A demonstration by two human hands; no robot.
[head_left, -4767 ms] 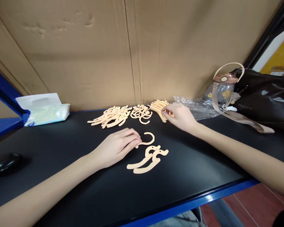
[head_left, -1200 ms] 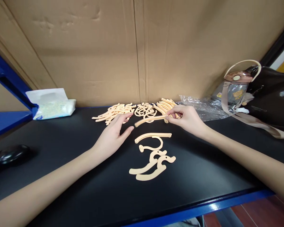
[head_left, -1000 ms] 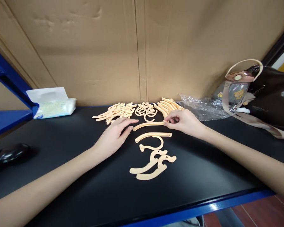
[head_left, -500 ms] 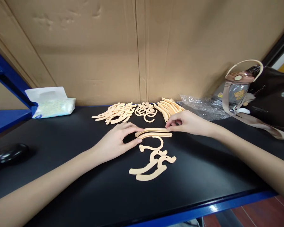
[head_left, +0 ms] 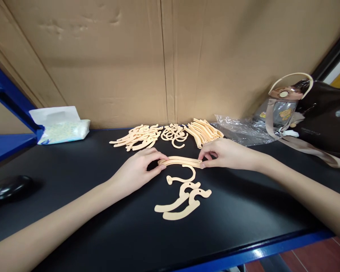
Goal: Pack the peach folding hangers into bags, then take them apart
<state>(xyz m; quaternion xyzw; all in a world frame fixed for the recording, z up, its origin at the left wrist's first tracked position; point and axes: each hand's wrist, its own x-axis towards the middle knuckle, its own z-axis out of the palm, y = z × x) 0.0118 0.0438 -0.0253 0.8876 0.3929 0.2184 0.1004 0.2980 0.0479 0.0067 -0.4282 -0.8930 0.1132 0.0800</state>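
Note:
Two slim cream plastic hanger bars (head_left: 181, 161) lie side by side, close together, on the black table. My left hand (head_left: 138, 168) pinches their left ends between thumb and fingers. At the right ends, my right hand (head_left: 225, 155) grips them in the same way. Just below the bars is a cream hanger hook (head_left: 187, 178) with a round base. Nearer me, two curved hanger arms (head_left: 184, 213) rest against each other, each with a small hole near its upper end.
Along the back lie a heap of hanger arms (head_left: 141, 136), a small pile of hooks (head_left: 174, 133) and a stack of bars (head_left: 204, 131). A tissue pack (head_left: 64, 130) and a black mouse (head_left: 13, 186) are on the left. Clear plastic wrap (head_left: 243, 130), a bottle (head_left: 285, 107) and a dark bag (head_left: 325, 117) occupy the right.
The two bars, separated by a gap before, now lie against each other. My right hand has come slightly lower, over both bar ends. The hook and arms stay put.

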